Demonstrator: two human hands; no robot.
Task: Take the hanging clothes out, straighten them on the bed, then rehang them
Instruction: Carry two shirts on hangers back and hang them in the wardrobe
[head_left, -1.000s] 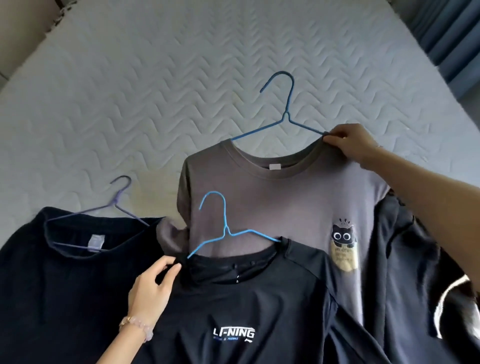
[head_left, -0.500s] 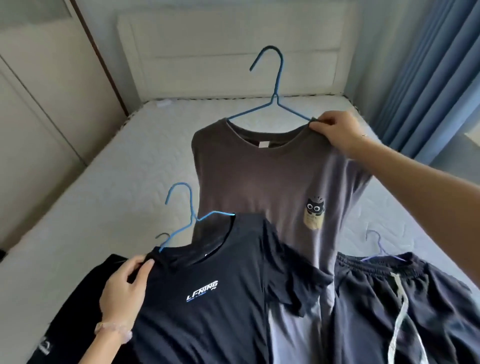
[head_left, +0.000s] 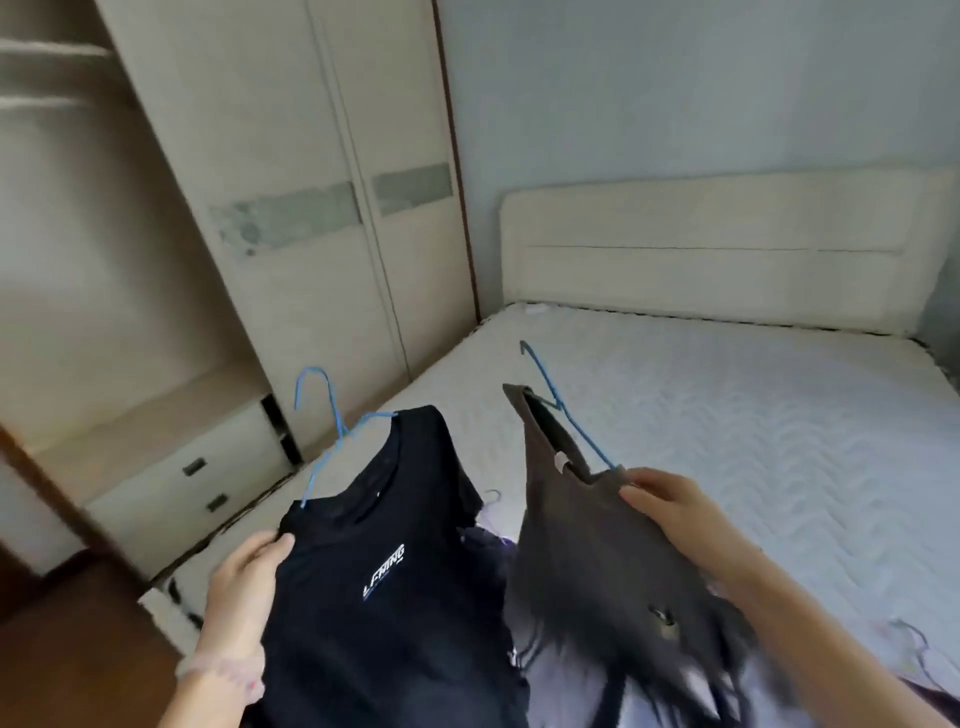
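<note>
One bed (head_left: 727, 415) stands beside one wardrobe (head_left: 311, 208) with two doors. Two garments are held above the bed's near end: one black T-shirt (head_left: 389, 597) and one grey T-shirt (head_left: 587, 561), blurred. Two blue hangers, one per shirt: black shirt's hanger (head_left: 332, 431), grey shirt's hanger (head_left: 566, 415). Left hand (head_left: 244, 577) grips the black shoulder; right hand (head_left: 670, 504) pinches the grey shoulder

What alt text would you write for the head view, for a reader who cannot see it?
A person holds two T-shirts above a white mattress: the left hand grips the black T-shirt by its shoulder, the right hand the grey T-shirt. Each hangs on a blue wire hanger; a cream wardrobe stands at left.
</note>
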